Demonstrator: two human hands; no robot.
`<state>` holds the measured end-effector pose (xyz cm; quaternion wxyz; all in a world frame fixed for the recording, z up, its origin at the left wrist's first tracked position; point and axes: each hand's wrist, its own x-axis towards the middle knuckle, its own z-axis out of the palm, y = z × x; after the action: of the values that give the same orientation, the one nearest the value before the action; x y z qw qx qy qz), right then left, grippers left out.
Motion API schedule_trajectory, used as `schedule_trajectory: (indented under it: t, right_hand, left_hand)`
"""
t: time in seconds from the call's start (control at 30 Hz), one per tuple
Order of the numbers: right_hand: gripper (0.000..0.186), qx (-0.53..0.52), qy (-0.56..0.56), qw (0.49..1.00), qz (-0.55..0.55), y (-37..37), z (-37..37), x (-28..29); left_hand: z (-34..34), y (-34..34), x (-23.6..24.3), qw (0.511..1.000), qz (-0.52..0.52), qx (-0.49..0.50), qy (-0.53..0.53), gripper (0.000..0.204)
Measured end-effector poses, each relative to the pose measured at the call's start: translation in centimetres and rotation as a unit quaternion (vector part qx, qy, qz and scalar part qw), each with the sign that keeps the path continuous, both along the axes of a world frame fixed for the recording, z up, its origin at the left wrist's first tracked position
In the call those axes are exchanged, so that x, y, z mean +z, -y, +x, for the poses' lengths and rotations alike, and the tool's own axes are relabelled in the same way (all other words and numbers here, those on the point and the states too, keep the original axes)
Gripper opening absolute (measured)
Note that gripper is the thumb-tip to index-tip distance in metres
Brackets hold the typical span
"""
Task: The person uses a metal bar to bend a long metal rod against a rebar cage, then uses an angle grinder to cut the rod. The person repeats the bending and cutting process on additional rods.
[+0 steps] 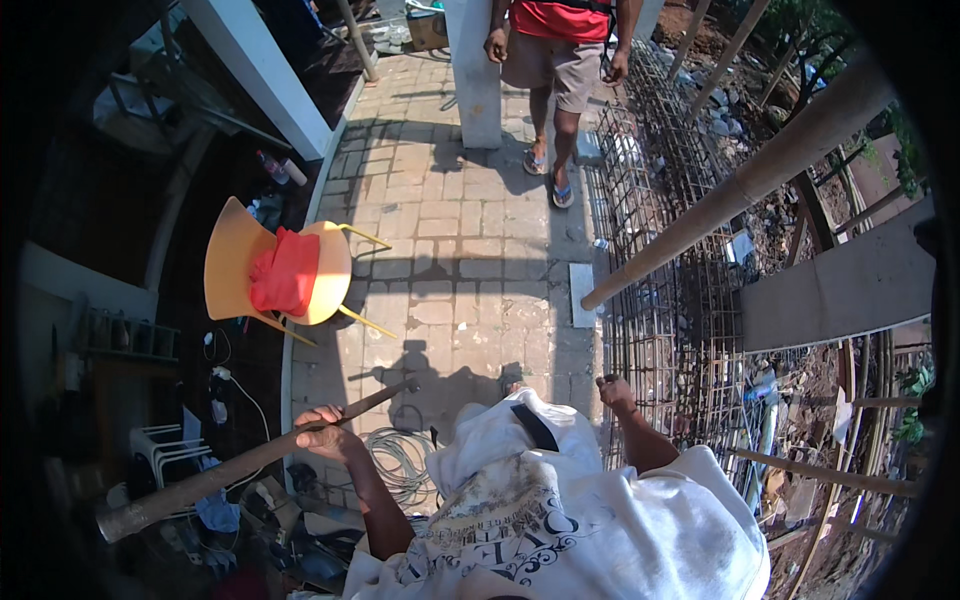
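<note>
My left grip [325, 437] is wrapped around a long pole [210, 479], which slants from the frame's lower left toward its centre; I hold it between its ends, probably for balance. My right grip [616, 391], right of centre near the rebar cage [670, 375], looks curled; I cannot tell whether it pinches anything.

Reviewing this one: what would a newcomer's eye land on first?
Probably the yellow chair at the paving's left edge, a red bundle on its seat. Next, the long brown pole gripped by the left hand, lower left. Then the person in red, top centre.
</note>
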<state>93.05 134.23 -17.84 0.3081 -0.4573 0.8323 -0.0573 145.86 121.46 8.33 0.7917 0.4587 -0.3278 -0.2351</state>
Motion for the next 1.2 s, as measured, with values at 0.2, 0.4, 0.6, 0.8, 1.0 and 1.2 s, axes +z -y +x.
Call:
schedule_trajectory:
  t: [0.2, 0.4, 0.6, 0.8, 1.0, 1.2]
  right_hand:
    - [0.045, 0.179, 0.173, 0.951, -0.186, 34.7, 13.5, 18.1]
    - [0.06, 0.356, 0.089, 0.854, -0.369, 56.9, 27.4, 27.2]
    - [0.062, 0.315, 0.055, 0.916, -0.243, 75.0, 29.3, 28.5]
    - [0.045, 0.111, 0.058, 0.975, -0.181, 89.6, 24.9, 23.7]
    - [0.03, -0.132, 0.139, 0.977, -0.092, 104.8, 20.9, 17.3]
    - [0.038, -0.263, 0.106, 0.959, 0.003, 116.7, 18.6, 16.1]
  left_hand:
    - [3.8, 19.9, 9.8, 0.982, -0.102, 0.123, -0.096, 0.077]
    - [5.3, 43.1, 8.8, 0.965, -0.028, 0.089, -0.247, 0.071]
    - [1.4, 67.0, 7.9, 0.919, 0.106, -0.098, -0.366, 0.067]
    - [-5.8, 88.3, 7.5, 0.877, 0.218, -0.318, -0.287, 0.058]
    - [-2.7, 110.2, -5.6, 0.621, 0.287, -0.659, 0.313, 0.048]
    - [13.2, 123.8, -21.0, 0.504, 0.802, -0.289, 0.141, 0.043]
